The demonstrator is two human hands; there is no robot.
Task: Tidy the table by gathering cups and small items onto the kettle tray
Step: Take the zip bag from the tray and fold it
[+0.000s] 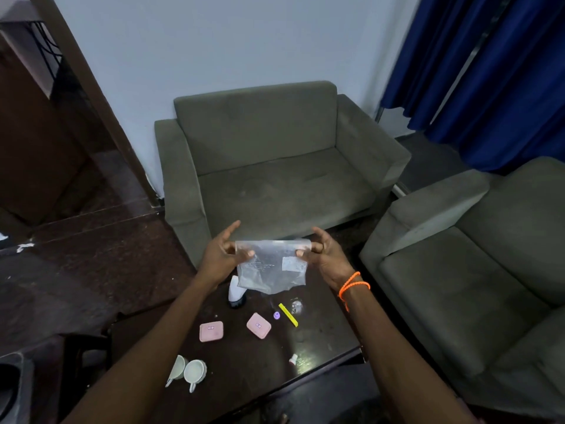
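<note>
Both hands hold a clear plastic zip bag (270,269) up above the far part of the dark wooden table (324,338). Left hand (221,255) pinches the bag's top left corner between thumb and fingers, index finger sticking out straight. Right hand (327,255) pinches the top right corner the same way; orange cord bracelet (353,286) on that wrist. Bag hangs flat, off the table.

On the table: white bottle lying on a dark base (237,293) under the bag's left edge. Two pink rounded-square cases, left one (211,331) and right one (258,325), near the middle. Small purple round item (276,315) just beside a yellow flat stick (288,314); small clear round thing (296,305) right of those. Tiny white and red item (293,359) at the near right edge. Two white ceramic cups (189,371) at the near left, touching, left one tipped. Kettle tray can't be told. Grey fabric sofa (275,160) beyond the table.
</note>
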